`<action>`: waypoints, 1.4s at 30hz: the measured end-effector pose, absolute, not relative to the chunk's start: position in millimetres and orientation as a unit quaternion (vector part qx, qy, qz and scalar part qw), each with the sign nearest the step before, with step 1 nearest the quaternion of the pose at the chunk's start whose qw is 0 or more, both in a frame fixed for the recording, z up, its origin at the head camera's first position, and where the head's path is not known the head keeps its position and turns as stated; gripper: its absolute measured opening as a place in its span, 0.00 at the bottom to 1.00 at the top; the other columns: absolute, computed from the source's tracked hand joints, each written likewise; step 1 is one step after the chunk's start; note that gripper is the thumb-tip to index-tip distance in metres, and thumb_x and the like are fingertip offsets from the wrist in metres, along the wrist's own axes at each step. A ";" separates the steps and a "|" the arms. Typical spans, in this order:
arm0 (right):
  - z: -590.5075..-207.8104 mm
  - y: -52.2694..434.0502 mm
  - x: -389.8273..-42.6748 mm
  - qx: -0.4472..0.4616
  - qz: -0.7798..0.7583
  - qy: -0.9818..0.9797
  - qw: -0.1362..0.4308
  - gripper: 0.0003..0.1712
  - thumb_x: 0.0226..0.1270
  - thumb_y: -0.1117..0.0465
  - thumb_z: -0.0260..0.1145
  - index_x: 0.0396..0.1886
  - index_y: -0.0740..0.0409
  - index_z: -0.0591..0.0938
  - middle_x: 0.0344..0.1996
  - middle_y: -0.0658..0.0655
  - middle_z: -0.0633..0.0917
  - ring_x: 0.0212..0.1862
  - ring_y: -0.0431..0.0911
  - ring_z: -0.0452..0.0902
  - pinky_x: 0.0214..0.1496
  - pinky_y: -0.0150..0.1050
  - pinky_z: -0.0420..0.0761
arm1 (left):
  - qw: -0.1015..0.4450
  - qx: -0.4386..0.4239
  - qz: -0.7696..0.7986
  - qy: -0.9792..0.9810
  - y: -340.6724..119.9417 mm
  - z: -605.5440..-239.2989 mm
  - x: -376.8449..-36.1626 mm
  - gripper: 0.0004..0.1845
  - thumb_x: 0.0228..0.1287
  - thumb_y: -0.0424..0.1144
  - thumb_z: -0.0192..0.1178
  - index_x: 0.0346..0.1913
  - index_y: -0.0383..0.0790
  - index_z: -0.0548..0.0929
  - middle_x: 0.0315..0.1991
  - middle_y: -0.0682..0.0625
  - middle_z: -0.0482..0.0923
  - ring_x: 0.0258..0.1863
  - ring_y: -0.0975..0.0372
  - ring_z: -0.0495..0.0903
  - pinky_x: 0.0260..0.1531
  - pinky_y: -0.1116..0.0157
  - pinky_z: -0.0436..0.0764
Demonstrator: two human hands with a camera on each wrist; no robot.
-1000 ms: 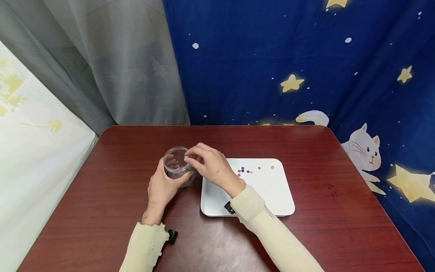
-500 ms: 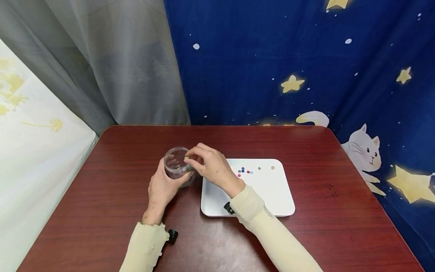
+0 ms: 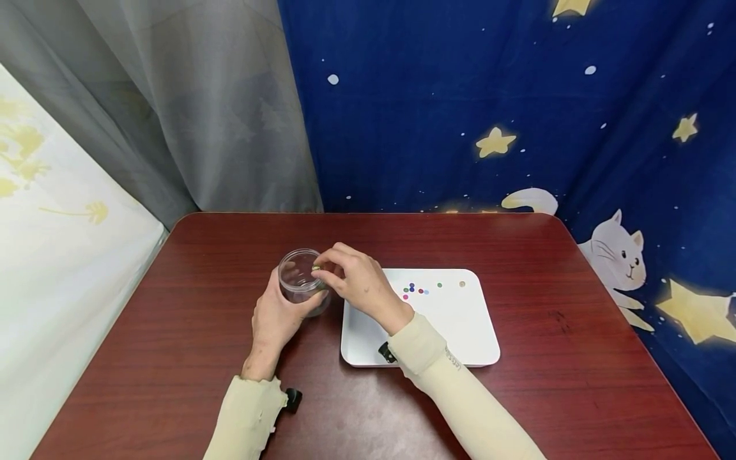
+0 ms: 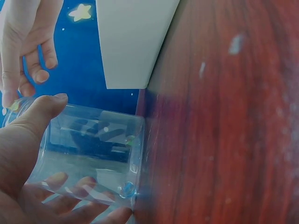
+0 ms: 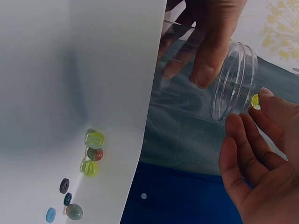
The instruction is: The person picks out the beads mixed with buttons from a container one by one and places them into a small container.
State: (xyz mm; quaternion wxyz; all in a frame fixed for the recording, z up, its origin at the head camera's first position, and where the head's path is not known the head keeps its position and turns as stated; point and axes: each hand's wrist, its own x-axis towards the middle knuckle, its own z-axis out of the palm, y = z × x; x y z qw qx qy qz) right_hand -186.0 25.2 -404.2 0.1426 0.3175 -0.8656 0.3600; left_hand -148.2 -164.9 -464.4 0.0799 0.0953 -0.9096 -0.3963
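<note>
Standing on the table [image 3: 190, 332] beside the white tray [image 3: 460, 332] is the clear jar [image 3: 299, 281], left hand [image 3: 276, 316] wrapped round its wall. Over its rim, the right hand [image 3: 356, 281] pinches a yellow marble [image 5: 255, 101] between fingertips. More marbles [image 5: 91, 153] and buttons [image 5: 64, 185] lie on the tray.

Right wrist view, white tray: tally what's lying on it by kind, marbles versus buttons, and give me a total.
Marbles: 4
Buttons: 3
Total on the white tray: 7
</note>
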 end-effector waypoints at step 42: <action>-405.8 29.5 -186.4 0.302 0.363 -0.874 0.112 0.19 0.69 0.47 0.74 0.55 0.47 0.86 0.34 0.42 0.83 0.32 0.32 0.79 0.35 0.30 0.77 | 0.086 0.088 -0.398 -0.909 -164.9 -464.4 -148.2 0.56 0.52 0.67 0.76 0.79 0.49 0.62 0.64 0.39 0.82 0.60 0.42 0.84 0.56 0.40 0.80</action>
